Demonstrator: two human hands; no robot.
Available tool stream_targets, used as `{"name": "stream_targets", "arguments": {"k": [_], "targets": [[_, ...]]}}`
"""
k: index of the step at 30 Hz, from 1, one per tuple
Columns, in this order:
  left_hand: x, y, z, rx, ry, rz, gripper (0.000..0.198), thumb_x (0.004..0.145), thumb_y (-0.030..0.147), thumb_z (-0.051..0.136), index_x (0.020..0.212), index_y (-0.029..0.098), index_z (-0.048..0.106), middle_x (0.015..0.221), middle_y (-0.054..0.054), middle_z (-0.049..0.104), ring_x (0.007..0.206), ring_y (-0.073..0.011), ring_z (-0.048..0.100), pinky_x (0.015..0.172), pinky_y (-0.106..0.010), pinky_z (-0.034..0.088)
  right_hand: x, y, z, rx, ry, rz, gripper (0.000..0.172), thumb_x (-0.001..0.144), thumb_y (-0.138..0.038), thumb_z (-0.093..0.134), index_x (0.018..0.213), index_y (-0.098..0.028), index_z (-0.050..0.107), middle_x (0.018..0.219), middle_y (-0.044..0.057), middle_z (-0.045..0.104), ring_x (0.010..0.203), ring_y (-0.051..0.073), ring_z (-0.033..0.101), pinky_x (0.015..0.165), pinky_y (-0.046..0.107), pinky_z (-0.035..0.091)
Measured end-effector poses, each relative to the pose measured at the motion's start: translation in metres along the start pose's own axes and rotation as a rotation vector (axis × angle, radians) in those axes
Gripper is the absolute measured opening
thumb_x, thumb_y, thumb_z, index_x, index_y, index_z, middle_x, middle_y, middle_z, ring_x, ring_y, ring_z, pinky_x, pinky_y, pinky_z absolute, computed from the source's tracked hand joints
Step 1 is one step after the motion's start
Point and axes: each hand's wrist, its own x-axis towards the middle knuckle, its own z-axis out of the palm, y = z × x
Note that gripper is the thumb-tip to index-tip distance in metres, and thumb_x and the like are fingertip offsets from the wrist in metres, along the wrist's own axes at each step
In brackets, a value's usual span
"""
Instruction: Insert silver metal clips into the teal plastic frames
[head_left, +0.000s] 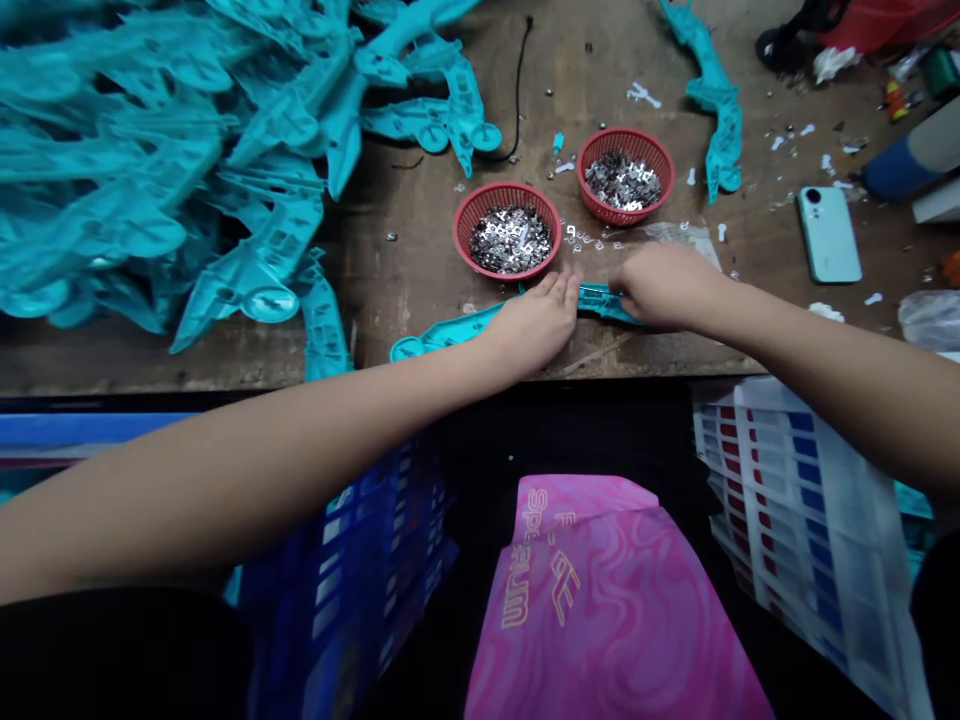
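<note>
The left hand (534,322) is resting spread on a glossy teal plastic moulding (448,332) just below the nearer red basket (507,230), while the right hand (664,288) is curling narrowly around the moulding's far end. Bracing close together is steadying the thin, flat piece. Silver metal bits (510,240) are filling the woven basket.

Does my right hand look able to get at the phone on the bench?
Probably yes: the right hand rests on a teal plastic part, and only small scraps lie on the wooden bench before the phone.
</note>
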Motion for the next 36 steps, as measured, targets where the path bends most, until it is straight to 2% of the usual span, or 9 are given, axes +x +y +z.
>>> {"name": "stream_targets", "arguments": {"k": [6,12,15,18,21,24,26,31,36], "targets": [[0.005,-0.009,0.013,-0.051,-0.051,0.001,0.074,0.119,-0.002,0.037,0.191,-0.017,0.051,0.2,-0.043,0.047,0.192,-0.0452,0.054,0.159,-0.056,0.05,-0.01,-0.037,-0.037,-0.2,-0.273,0.035,0.048,0.121,-0.006,0.053,0.145,-0.003,0.095,0.135,0.031,0.092,0.132,0.047,0.091,0.102,0.048,0.068],[0.006,-0.011,0.02,-0.058,-0.071,0.001,0.078,0.117,-0.001,0.038,0.192,-0.021,0.045,0.199,-0.043,0.049,0.194,-0.0441,0.052,0.162,-0.055,0.046,-0.007,-0.053,-0.037,-0.182,-0.292,0.056,0.055,0.12,-0.002,0.048,0.151,-0.001,0.094,0.137,0.033,0.091,0.132,0.047,0.091,0.1,0.047,0.067],[0.003,-0.008,0.024,-0.071,-0.063,0.006,0.083,0.115,-0.001,0.038,0.194,-0.023,0.035,0.204,-0.045,0.04,0.198,-0.0444,0.045,0.166,-0.055,0.038,-0.005,-0.031,-0.03,-0.095,-0.245,0.115,0.037,0.111,-0.004,0.071,0.135,-0.007,0.099,0.126,0.028,0.094,0.124,0.046,0.091,0.101,0.048,0.067],[0.0,-0.005,0.03,-0.089,-0.009,-0.033,0.09,0.114,-0.002,0.036,0.202,-0.012,0.029,0.207,-0.041,0.037,0.2,-0.0442,0.041,0.164,-0.059,0.041,-0.006,0.007,-0.029,0.062,-0.114,0.234,0.022,0.097,-0.006,0.087,0.114,-0.013,0.1,0.105,0.02,0.092,0.118,0.046,0.09,0.109,0.054,0.068],[-0.001,-0.004,0.037,-0.111,0.02,-0.05,0.088,0.116,-0.002,0.037,0.204,-0.002,0.037,0.207,-0.04,0.041,0.199,-0.0465,0.041,0.16,-0.063,0.047,-0.009,0.033,-0.034,0.286,0.093,0.242,0.022,0.106,-0.026,0.086,0.119,-0.016,0.1,0.104,0.018,0.091,0.116,0.045,0.088,0.111,0.058,0.07],[0.001,-0.004,0.041,-0.121,0.045,-0.052,0.077,0.118,0.0,0.037,0.193,-0.011,0.051,0.203,-0.042,0.045,0.198,-0.0457,0.045,0.162,-0.061,0.046,-0.008,0.031,-0.035,0.5,0.185,0.173,0.043,0.113,-0.052,0.086,0.137,-0.019,0.099,0.113,0.018,0.094,0.119,0.044,0.089,0.111,0.059,0.073],[0.002,-0.004,0.042,-0.118,0.062,-0.053,0.071,0.119,0.001,0.038,0.186,-0.012,0.058,0.202,-0.041,0.048,0.196,-0.0438,0.049,0.162,-0.06,0.046,-0.004,0.019,-0.032,0.538,0.197,0.136,0.046,0.112,-0.057,0.089,0.138,-0.02,0.099,0.117,0.018,0.095,0.121,0.044,0.09,0.112,0.06,0.073],[0.003,-0.003,0.041,-0.133,0.04,-0.062,0.074,0.12,0.001,0.033,0.19,-0.015,0.05,0.202,-0.043,0.044,0.199,-0.0421,0.044,0.164,-0.059,0.041,0.004,0.002,-0.02,0.459,0.18,0.082,0.022,0.108,-0.034,0.087,0.12,-0.019,0.099,0.113,0.013,0.094,0.114,0.039,0.09,0.112,0.054,0.07],[0.001,-0.002,0.037,-0.16,0.015,-0.095,0.085,0.118,-0.001,0.038,0.202,-0.004,0.039,0.206,-0.041,0.039,0.2,-0.0463,0.039,0.161,-0.064,0.046,0.006,0.003,-0.013,0.443,0.217,0.07,0.019,0.108,-0.03,0.085,0.119,-0.021,0.097,0.108,0.012,0.092,0.112,0.039,0.088,0.111,0.055,0.069]]}}
